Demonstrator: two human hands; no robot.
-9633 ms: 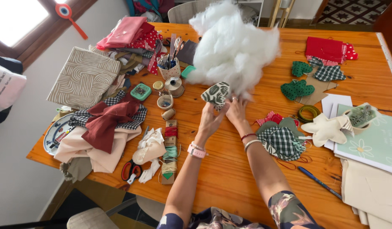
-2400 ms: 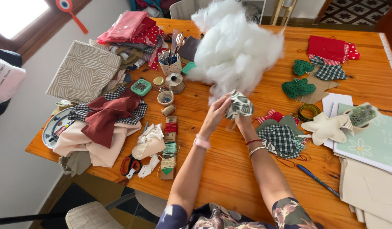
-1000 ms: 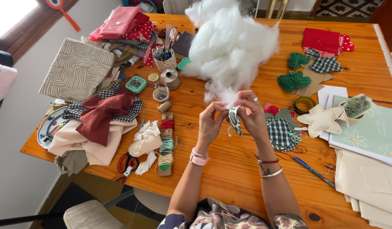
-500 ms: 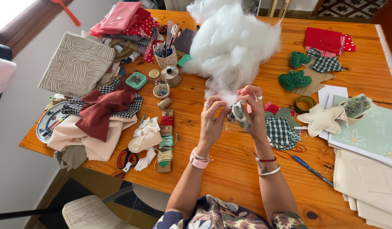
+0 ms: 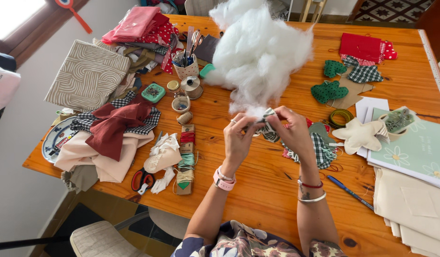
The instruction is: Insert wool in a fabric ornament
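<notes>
Held up off the worktop point(image 5: 258, 190), dead centre: small patterned fabric piece point(image 5: 266, 128), pinched between both hands. Left hand point(image 5: 240, 139) closed on it from nine o'clock, fingertips clamped on a wisp of white stuffing at its upper edge; right hand point(image 5: 292, 133) wrapped over it from three o'clock, grip shut on the cloth. Long axis ran roughly twelve to six. Big stuffing heap point(image 5: 260, 47) sat at twelve o'clock, just beyond the knuckles, both hands about equally near.
</notes>
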